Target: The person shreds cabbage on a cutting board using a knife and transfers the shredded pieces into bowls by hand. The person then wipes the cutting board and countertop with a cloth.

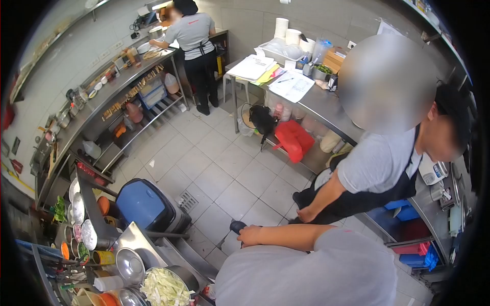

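My right forearm stretches leftward from a grey sleeve at the bottom of the view. My right hand [250, 236] is closed, fingers curled; what is inside them, if anything, is hidden. Beyond its fingertips a dark shoe [237, 226] shows on the tiles. My left hand is out of view. Down to the left, a metal pot of shredded cabbage [164, 286] stands at the counter, apart from my hand. Beside it lie a shiny metal bowl [130, 265] and a yellow can [103, 257].
A blue-lidded bin [143, 204] stands on the floor left of centre. A co-worker [377, 163] is close on the right; another person [194, 46] works at the far counter. Papers [292, 84] lie on the steel table [329, 109], with a red bag [293, 140] underneath.
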The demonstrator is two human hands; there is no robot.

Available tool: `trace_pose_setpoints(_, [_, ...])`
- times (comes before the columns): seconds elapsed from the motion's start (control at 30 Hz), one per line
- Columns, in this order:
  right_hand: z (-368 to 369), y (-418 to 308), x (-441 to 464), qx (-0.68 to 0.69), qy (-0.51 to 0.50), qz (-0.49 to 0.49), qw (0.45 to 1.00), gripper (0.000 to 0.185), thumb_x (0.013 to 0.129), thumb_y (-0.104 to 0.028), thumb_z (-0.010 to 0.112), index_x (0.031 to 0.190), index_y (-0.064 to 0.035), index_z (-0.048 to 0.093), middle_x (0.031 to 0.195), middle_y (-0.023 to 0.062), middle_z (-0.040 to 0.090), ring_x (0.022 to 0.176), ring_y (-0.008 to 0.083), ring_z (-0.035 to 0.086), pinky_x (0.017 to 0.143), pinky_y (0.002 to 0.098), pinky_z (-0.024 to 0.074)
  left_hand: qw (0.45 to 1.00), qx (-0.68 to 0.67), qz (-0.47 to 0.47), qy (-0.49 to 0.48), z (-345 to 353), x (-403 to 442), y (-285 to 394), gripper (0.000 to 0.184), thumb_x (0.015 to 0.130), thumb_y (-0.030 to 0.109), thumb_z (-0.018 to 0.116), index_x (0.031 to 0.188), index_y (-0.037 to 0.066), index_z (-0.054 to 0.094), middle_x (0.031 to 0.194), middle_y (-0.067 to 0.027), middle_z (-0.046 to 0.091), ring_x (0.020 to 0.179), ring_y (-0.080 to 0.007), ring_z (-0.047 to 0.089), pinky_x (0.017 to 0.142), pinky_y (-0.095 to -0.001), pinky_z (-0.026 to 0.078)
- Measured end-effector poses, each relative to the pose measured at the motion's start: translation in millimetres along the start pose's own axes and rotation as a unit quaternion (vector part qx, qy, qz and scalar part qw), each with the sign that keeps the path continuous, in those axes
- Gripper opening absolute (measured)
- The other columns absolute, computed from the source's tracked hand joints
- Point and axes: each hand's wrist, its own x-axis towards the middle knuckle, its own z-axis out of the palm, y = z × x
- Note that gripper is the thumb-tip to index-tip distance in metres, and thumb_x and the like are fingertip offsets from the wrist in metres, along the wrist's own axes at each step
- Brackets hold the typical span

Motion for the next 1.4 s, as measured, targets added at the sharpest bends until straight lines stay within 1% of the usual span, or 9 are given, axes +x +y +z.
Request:
trace_pose_setpoints(0.03, [0, -2, 0, -0.009, 0.001, 0.003, 1.000, 0.049, 0.102, -0.049, 0.068, 0.135, -0.0132, 0.070, 0.132, 0.0166, 0.067, 0.126, 0.0378, 0.065, 0.098, 0.0525, 0.0574, 1.000, -0.005, -0.008, 0.002, 0, 0, -4, 0.024, 0.098, 0.003, 0.064, 0.121, -0.001, 0.066, 0.109, -0.0127, 0.069, 0.099, -0.0205, 0.064, 0.085, -0.0334, 0.056])
trace_pose_setpoints(0.13, [1, -1, -3, -0.018, 0.005, 0.010, 1.000, 0.048, 0.101, -0.049, 0.069, 0.133, -0.0134, 0.071, 0.132, 0.0164, 0.067, 0.125, 0.0374, 0.066, 0.097, 0.0527, 0.0575, 0.999, -0.015, -0.030, 0.001, 9, 5, 30, 0.024, 0.098, 0.003, 0.064, 0.121, -0.001, 0.066, 0.109, -0.0128, 0.069, 0.099, -0.0206, 0.064, 0.084, -0.0333, 0.056])
trace_pose_setpoints(0.3, [12, -2, -5, -0.012, 0.013, 0.017, 1.000, 0.048, 0.099, -0.049, 0.071, 0.132, -0.0135, 0.072, 0.132, 0.0168, 0.067, 0.124, 0.0377, 0.066, 0.099, 0.0527, 0.0573, 0.997, -0.057, -0.056, -0.008, 20, 14, 63, 0.024, 0.098, 0.003, 0.063, 0.122, -0.001, 0.066, 0.110, -0.0131, 0.070, 0.099, -0.0208, 0.064, 0.084, -0.0333, 0.056])
trace_pose_setpoints(0.4, [19, -1, -12, 0.003, 0.031, 0.024, 0.999, 0.049, 0.099, -0.050, 0.071, 0.132, -0.0134, 0.072, 0.131, 0.0171, 0.068, 0.126, 0.0378, 0.066, 0.099, 0.0533, 0.0572, 0.993, -0.091, -0.072, -0.022, 27, 22, 76, 0.025, 0.098, 0.003, 0.063, 0.122, -0.001, 0.066, 0.110, -0.0132, 0.070, 0.099, -0.0209, 0.064, 0.084, -0.0332, 0.056])
trace_pose_setpoints(0.47, [20, -2, -12, 0.016, 0.012, 0.035, 0.999, 0.050, 0.100, -0.051, 0.071, 0.133, -0.0129, 0.072, 0.131, 0.0179, 0.068, 0.127, 0.0386, 0.065, 0.099, 0.0541, 0.0569, 0.989, -0.115, -0.084, -0.029, 32, 25, 84, 0.025, 0.098, 0.003, 0.063, 0.122, -0.001, 0.066, 0.110, -0.0133, 0.070, 0.099, -0.0210, 0.064, 0.083, -0.0332, 0.056])
trace_pose_setpoints(0.67, [21, -3, -25, 0.040, 0.021, 0.045, 0.998, 0.050, 0.101, -0.050, 0.070, 0.134, -0.0122, 0.072, 0.133, 0.0194, 0.068, 0.128, 0.0400, 0.065, 0.101, 0.0544, 0.0561, 0.969, -0.201, -0.137, -0.032, 42, 31, 97, 0.026, 0.098, 0.002, 0.063, 0.123, -0.001, 0.066, 0.110, -0.0135, 0.070, 0.099, -0.0213, 0.065, 0.083, -0.0331, 0.056])
trace_pose_setpoints(0.83, [27, -2, -23, 0.046, 0.027, 0.043, 0.998, 0.050, 0.101, -0.049, 0.070, 0.134, -0.0118, 0.073, 0.135, 0.0196, 0.067, 0.129, 0.0401, 0.065, 0.101, 0.0542, 0.0561, 0.940, -0.286, -0.185, -0.022, 48, 35, 102, 0.026, 0.097, 0.002, 0.063, 0.123, -0.001, 0.066, 0.111, -0.0137, 0.070, 0.099, -0.0215, 0.065, 0.082, -0.0330, 0.057])
trace_pose_setpoints(1.1, [25, -3, -25, 0.043, 0.018, 0.041, 0.998, 0.050, 0.101, -0.049, 0.069, 0.134, -0.0118, 0.072, 0.133, 0.0209, 0.068, 0.127, 0.0398, 0.066, 0.099, 0.0538, 0.0571, 0.866, -0.424, -0.265, 0.003, 49, 38, 105, 0.027, 0.097, 0.002, 0.063, 0.124, -0.001, 0.066, 0.112, -0.0141, 0.071, 0.099, -0.0218, 0.066, 0.082, -0.0329, 0.057])
trace_pose_setpoints(1.4, [39, 6, -19, 0.017, 0.016, 0.027, 0.999, 0.050, 0.101, -0.050, 0.069, 0.133, -0.0125, 0.072, 0.133, 0.0190, 0.067, 0.128, 0.0389, 0.065, 0.100, 0.0541, 0.0572, 0.804, -0.508, -0.308, 0.029, 43, 35, 99, 0.028, 0.097, 0.002, 0.062, 0.125, -0.001, 0.066, 0.112, -0.0144, 0.071, 0.099, -0.0222, 0.066, 0.081, -0.0327, 0.057])
